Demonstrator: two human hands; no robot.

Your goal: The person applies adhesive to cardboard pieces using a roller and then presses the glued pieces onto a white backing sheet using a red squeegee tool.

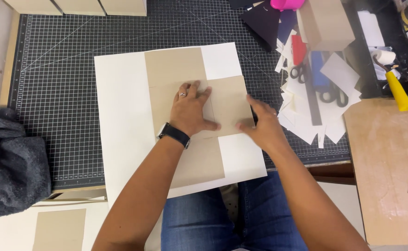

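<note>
A large cream sheet (120, 116) lies on a dark gridded cutting mat (55, 93). A tall tan cardboard panel (171, 69) rests on the sheet, and a smaller tan cardboard piece (229, 100) sits against its right side. My left hand (190, 109), with a ring and a black wristwatch, presses flat with spread fingers where the two pieces meet. My right hand (262, 123) rests at the small piece's right edge, thumb on the cardboard, fingers curled at the sheet's border.
White paper scraps (301, 123), scissors (334, 95), a ruler and red and blue items crowd the mat's right side. A tan box (324, 23) stands behind them. A yellow-handled tool (397, 90) and brown board (385, 167) lie right. Grey cloth (11, 162) sits left.
</note>
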